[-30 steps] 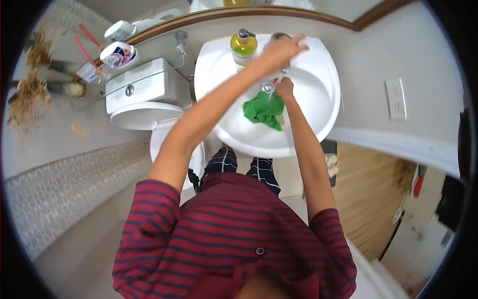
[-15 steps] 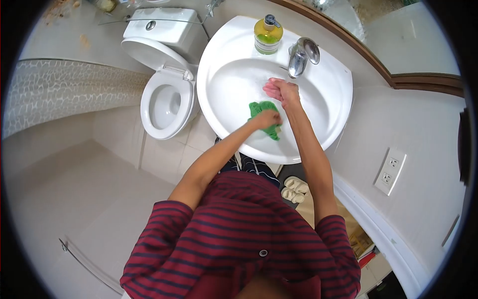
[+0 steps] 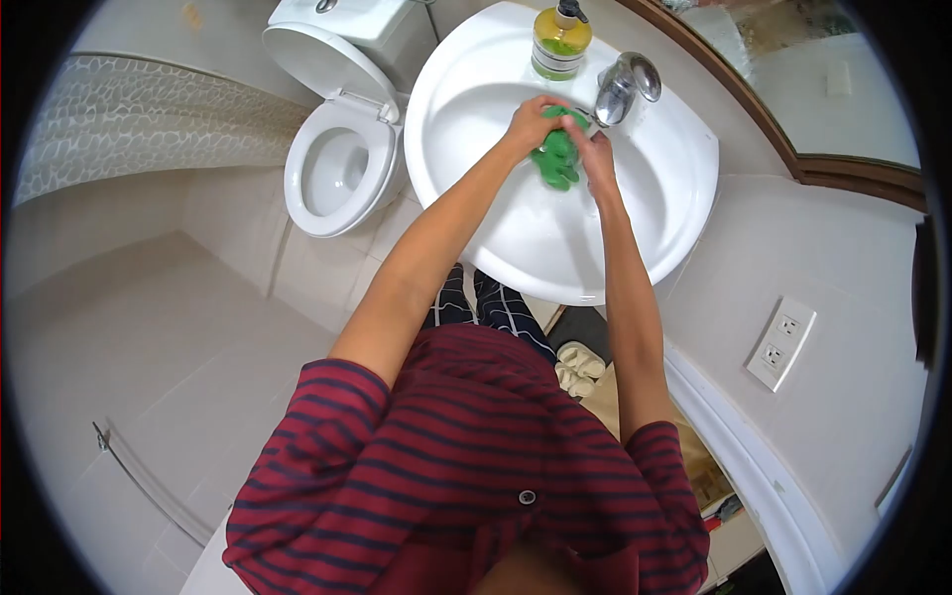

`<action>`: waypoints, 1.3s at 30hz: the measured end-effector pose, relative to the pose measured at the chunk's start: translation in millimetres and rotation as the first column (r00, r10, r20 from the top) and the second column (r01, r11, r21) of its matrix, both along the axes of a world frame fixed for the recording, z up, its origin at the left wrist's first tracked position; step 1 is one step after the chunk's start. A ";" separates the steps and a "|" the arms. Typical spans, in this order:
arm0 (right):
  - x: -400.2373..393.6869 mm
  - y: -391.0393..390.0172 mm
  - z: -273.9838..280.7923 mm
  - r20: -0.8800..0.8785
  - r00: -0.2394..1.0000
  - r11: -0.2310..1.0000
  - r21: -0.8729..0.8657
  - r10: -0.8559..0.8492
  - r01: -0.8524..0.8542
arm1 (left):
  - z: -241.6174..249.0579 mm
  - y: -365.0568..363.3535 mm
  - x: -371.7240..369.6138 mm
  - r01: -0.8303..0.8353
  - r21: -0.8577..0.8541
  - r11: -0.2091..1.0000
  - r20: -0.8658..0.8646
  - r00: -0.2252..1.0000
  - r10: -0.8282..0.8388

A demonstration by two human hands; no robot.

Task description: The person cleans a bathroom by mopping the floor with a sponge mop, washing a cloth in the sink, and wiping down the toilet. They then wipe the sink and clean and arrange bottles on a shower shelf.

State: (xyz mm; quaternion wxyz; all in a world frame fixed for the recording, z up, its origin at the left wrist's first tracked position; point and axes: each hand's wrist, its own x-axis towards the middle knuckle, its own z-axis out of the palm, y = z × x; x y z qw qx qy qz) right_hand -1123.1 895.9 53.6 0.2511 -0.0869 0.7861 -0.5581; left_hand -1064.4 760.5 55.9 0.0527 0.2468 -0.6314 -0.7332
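A crumpled green cloth (image 3: 557, 164) hangs between my hands over the white sink basin (image 3: 486, 183), close under the spout of the chrome faucet (image 3: 617, 97). On its upper left, the fingers of my left hand (image 3: 531, 127) are closed on the fabric. My right hand (image 3: 599, 163) grips the cloth from the right, with its thumb and fingers near the upper edge. Part of the cloth is covered by the fingers, and its lower end dangles into the basin. Whether water is running cannot be made out.
Behind the basin, a pump bottle (image 3: 558, 48) of yellow-green soap stands on the sink's rim beside the faucet. A toilet (image 3: 302, 183) with its lid raised is to the left. On the right are a framed mirror (image 3: 843, 109) and a wall outlet (image 3: 781, 343).
Both hands have come together below the faucet. My left hand has carried the cloth up and forward from the basin's near side, and my right hand, empty before, now grips it too.
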 end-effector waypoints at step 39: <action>48.0 -5.1 -39.2 0.051 0.984 0.935 -0.321 0.174 -0.148 | 109.6 55.6 37.5 -0.025 -0.882 0.470 -0.005 0.999 0.044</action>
